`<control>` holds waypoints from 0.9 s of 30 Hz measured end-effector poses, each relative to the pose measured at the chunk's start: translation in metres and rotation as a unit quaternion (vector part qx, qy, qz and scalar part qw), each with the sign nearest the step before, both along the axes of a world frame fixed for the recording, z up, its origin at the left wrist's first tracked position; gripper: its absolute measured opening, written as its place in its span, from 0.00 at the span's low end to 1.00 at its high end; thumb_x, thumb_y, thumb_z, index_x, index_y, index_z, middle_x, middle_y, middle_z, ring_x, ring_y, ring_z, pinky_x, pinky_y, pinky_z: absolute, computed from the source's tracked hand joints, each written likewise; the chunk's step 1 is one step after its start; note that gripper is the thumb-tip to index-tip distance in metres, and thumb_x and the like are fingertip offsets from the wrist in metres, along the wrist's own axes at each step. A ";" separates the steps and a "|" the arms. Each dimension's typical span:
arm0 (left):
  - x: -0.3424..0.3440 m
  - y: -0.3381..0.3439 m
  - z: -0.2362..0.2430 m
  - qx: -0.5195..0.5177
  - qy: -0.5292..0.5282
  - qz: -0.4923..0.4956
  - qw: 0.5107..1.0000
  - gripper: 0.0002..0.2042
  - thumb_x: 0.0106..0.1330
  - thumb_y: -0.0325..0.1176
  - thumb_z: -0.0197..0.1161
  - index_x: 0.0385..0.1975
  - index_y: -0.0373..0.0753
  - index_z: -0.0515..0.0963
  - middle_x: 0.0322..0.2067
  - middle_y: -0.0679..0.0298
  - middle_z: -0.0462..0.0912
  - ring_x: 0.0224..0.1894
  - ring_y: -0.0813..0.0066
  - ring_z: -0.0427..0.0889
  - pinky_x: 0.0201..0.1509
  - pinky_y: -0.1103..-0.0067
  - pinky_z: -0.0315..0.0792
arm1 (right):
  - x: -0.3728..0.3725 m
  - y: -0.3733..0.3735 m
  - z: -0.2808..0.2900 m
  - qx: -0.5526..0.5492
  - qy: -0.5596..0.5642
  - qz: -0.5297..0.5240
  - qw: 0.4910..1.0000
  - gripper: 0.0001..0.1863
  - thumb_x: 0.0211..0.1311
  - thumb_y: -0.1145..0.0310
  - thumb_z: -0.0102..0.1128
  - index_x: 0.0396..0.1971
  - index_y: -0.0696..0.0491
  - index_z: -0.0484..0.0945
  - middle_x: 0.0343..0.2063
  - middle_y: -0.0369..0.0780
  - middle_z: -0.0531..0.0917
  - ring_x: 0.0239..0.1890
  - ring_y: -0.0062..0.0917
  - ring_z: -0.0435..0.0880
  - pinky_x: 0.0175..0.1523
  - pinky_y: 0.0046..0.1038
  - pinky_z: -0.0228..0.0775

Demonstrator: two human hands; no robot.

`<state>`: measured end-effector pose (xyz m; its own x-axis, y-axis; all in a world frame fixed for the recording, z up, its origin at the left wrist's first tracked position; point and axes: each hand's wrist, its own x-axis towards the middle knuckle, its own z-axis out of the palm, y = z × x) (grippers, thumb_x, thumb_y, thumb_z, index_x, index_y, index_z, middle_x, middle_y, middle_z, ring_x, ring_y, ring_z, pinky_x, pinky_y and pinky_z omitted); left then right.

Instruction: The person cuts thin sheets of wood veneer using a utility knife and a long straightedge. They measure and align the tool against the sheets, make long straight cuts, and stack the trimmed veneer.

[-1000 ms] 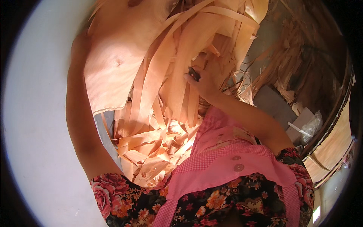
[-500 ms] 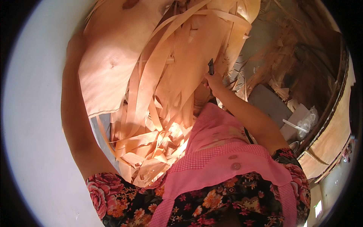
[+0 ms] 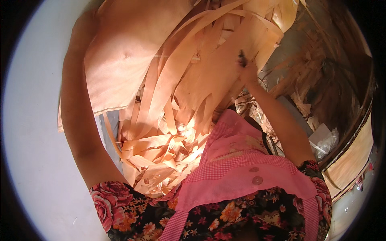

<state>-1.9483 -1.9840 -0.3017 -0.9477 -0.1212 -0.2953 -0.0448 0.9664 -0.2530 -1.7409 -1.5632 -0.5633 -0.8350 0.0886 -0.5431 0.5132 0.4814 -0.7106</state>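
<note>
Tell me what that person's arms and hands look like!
The forearms are bare. The short sleeves are black, with big pink-red roses and smaller orange flowers. The right hand is a bit blurry, but no glove shows on it.

The large sheet (image 3: 120, 64) before me looks like thin wood veneer, smooth and matt. The curling strips (image 3: 165, 88) beside it look like the same wood, smooth-faced. My pink apron (image 3: 217, 188) is matt cloth; the clear bag (image 3: 327, 142) is glossy, crinkled plastic.

Black tool (image 3: 242, 59), blurred, broad tan sheet (image 3: 128, 44), beside long strips (image 3: 171, 80)
</note>
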 end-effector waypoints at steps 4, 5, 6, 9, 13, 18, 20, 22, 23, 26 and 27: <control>-0.006 0.011 -0.003 0.109 0.014 0.046 0.993 0.17 0.59 0.36 0.45 0.45 0.36 0.71 0.41 0.46 0.74 0.45 0.52 0.72 0.48 0.69 0.65 | -0.009 -0.103 -0.003 -0.320 -0.167 -0.089 0.928 0.07 0.49 0.68 0.60 0.29 0.50 0.73 0.24 0.31 0.73 0.24 0.15 0.70 0.21 0.21 0.62; -0.006 0.008 0.003 0.081 0.007 0.059 0.995 0.17 0.59 0.35 0.45 0.45 0.36 0.71 0.42 0.47 0.74 0.45 0.54 0.72 0.49 0.70 0.64 | -0.004 -0.118 -0.015 -0.314 -0.175 -0.103 0.927 0.08 0.48 0.68 0.61 0.28 0.50 0.72 0.24 0.32 0.73 0.23 0.15 0.70 0.20 0.20 0.61; -0.012 0.004 0.006 0.053 0.004 0.066 0.996 0.17 0.59 0.35 0.45 0.45 0.36 0.71 0.42 0.48 0.74 0.46 0.56 0.73 0.49 0.71 0.64 | -0.004 -0.135 -0.025 -0.309 -0.176 -0.121 0.927 0.08 0.48 0.68 0.61 0.27 0.50 0.71 0.23 0.32 0.72 0.21 0.16 0.69 0.19 0.20 0.61; -0.034 0.052 0.031 0.105 0.023 0.070 0.992 0.16 0.59 0.34 0.45 0.45 0.35 0.71 0.41 0.51 0.75 0.44 0.59 0.74 0.48 0.73 0.65 | -0.027 -0.161 -0.045 -0.288 -0.159 -0.210 0.921 0.11 0.45 0.67 0.64 0.23 0.51 0.69 0.22 0.34 0.72 0.18 0.17 0.67 0.17 0.19 0.59; -0.027 0.057 0.057 0.109 0.036 0.119 0.986 0.14 0.60 0.32 0.44 0.43 0.37 0.72 0.38 0.53 0.76 0.41 0.59 0.74 0.44 0.73 0.67 | -0.054 -0.159 -0.014 -0.284 -0.164 -0.192 0.925 0.12 0.45 0.66 0.64 0.21 0.52 0.69 0.17 0.35 0.71 0.12 0.17 0.66 0.15 0.19 0.57; -0.038 0.053 0.063 0.108 0.068 0.073 0.989 0.13 0.60 0.34 0.44 0.39 0.38 0.73 0.35 0.52 0.77 0.37 0.56 0.75 0.41 0.71 0.68 | -0.076 -0.145 0.049 -0.329 -0.219 -0.137 0.908 0.10 0.47 0.69 0.62 0.23 0.56 0.70 0.18 0.34 0.71 0.15 0.18 0.69 0.17 0.22 0.62; -0.034 0.055 0.069 0.116 0.076 0.095 0.986 0.14 0.61 0.34 0.42 0.38 0.37 0.74 0.36 0.52 0.77 0.38 0.56 0.75 0.41 0.70 0.68 | -0.072 -0.124 0.105 -0.326 -0.234 -0.032 0.915 0.09 0.47 0.70 0.61 0.25 0.57 0.70 0.19 0.34 0.72 0.16 0.19 0.70 0.18 0.23 0.65; -0.028 0.038 0.068 0.078 0.073 0.038 0.994 0.14 0.61 0.35 0.41 0.37 0.38 0.74 0.36 0.52 0.77 0.38 0.55 0.75 0.41 0.68 0.68 | -0.052 -0.104 0.169 -0.273 -0.237 0.047 0.931 0.09 0.49 0.70 0.59 0.26 0.58 0.70 0.17 0.34 0.72 0.13 0.18 0.70 0.16 0.21 0.64; -0.022 0.031 0.067 0.058 0.073 0.013 0.996 0.14 0.62 0.35 0.41 0.36 0.38 0.74 0.36 0.52 0.77 0.38 0.55 0.75 0.41 0.68 0.68 | -0.031 -0.097 0.197 -0.325 -0.238 0.022 0.915 0.10 0.49 0.67 0.60 0.25 0.57 0.70 0.15 0.34 0.72 0.12 0.18 0.69 0.16 0.21 0.61; -0.011 0.033 0.070 0.023 0.065 0.010 0.998 0.13 0.61 0.34 0.41 0.36 0.40 0.74 0.36 0.52 0.77 0.40 0.54 0.75 0.42 0.66 0.69 | 0.035 -0.082 0.247 -0.395 -0.267 0.066 0.877 0.12 0.50 0.64 0.60 0.26 0.56 0.71 0.12 0.33 0.71 0.11 0.16 0.68 0.15 0.20 0.58; -0.008 0.029 0.071 0.010 0.056 0.001 0.998 0.13 0.61 0.34 0.41 0.35 0.40 0.74 0.36 0.52 0.77 0.40 0.54 0.75 0.42 0.66 0.69 | 0.049 -0.081 0.258 -0.403 -0.281 0.108 0.864 0.12 0.50 0.64 0.60 0.27 0.56 0.71 0.12 0.32 0.71 0.11 0.15 0.68 0.15 0.20 0.59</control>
<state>-1.9560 -1.9551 -0.2312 -0.9746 -0.1180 -0.1904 -0.0732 0.9711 -0.2270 -1.6915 -1.6439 -0.3052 -0.3691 -0.6331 -0.6805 0.8464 0.0734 -0.5274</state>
